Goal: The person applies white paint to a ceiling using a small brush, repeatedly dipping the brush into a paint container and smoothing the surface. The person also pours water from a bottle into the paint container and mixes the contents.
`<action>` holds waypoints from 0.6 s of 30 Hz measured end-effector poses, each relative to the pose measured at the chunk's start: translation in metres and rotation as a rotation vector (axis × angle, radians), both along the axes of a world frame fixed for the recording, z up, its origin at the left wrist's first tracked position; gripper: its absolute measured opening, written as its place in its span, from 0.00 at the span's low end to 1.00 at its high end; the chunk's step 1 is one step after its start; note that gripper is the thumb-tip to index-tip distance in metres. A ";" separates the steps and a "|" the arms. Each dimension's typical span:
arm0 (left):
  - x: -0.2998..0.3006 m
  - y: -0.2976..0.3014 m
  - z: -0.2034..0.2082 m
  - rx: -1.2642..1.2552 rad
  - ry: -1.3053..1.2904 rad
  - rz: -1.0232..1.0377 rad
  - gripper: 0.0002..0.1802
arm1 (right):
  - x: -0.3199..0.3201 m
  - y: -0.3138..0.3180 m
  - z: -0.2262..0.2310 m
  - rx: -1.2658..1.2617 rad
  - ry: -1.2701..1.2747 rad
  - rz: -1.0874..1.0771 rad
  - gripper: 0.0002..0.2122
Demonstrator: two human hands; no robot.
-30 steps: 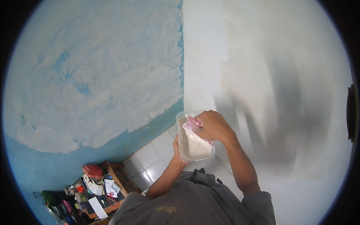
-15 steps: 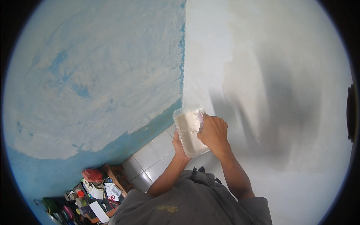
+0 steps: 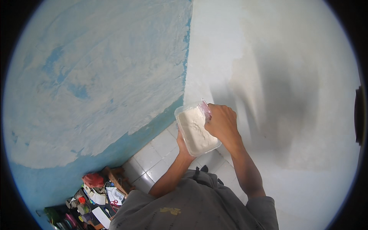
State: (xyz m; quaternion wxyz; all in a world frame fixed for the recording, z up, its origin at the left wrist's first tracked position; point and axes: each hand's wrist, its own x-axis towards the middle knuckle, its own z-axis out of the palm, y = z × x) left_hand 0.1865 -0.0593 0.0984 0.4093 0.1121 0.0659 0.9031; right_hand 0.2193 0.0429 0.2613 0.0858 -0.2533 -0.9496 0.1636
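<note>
My left hand (image 3: 183, 145) supports a clear rectangular plastic tub (image 3: 200, 153) from its left side and below, its fingers partly hidden by the tub. Inside lies thick cream-white putty (image 3: 195, 128) with a ridged, uneven surface. My right hand (image 3: 223, 120) is closed round a pinkish flat scraper (image 3: 206, 110), most of which the fingers cover. The scraper's visible part stands at the tub's upper right rim.
On the left, a blue wall (image 3: 111, 149) carries a patchy pale coat (image 3: 126, 73). It meets a white wall (image 3: 214, 50) at a corner ahead. Below are white floor tiles (image 3: 147, 157). A cluttered table (image 3: 92, 220) with red-handled scissors (image 3: 114, 204) and a red bag (image 3: 92, 179) stands lower left.
My right hand has moved slightly up and right with the scraper, showing more of it at the rim. The tub has shifted a little upward and turned, and more putty shows.
</note>
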 end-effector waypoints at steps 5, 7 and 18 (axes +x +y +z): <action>-0.002 0.002 0.014 -0.027 -0.193 -0.082 0.32 | -0.010 -0.006 -0.013 0.047 -0.037 -0.021 0.09; -0.003 0.002 0.017 -0.081 -0.196 -0.073 0.33 | -0.010 -0.007 -0.019 0.046 -0.047 -0.025 0.09; -0.011 0.000 0.016 0.009 -0.135 -0.113 0.34 | 0.011 0.003 -0.032 -0.067 0.100 -0.106 0.05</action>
